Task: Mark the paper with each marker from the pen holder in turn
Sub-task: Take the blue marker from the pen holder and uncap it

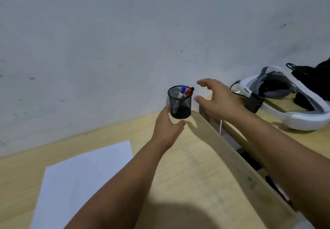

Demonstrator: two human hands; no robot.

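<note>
A black mesh pen holder (180, 103) stands at the back of the wooden desk, against the wall. Three markers stick out of it: a blue-capped marker (182, 90), a red-capped marker (187, 92) and a black-capped marker (192, 88). My left hand (166, 127) touches the holder's lower left side, thumb under its base edge, fingers spread. My right hand (217, 99) hovers just right of the holder's rim, fingers apart and holding nothing. A white sheet of paper (80, 178) lies flat at the near left of the desk.
A raised wooden ledge (232, 152) runs diagonally along the desk's right side, with a gap beyond it. Behind it lie a white headset (285, 102) with a cable and a black bag (314, 80). A grey wall (125, 41) closes off the back.
</note>
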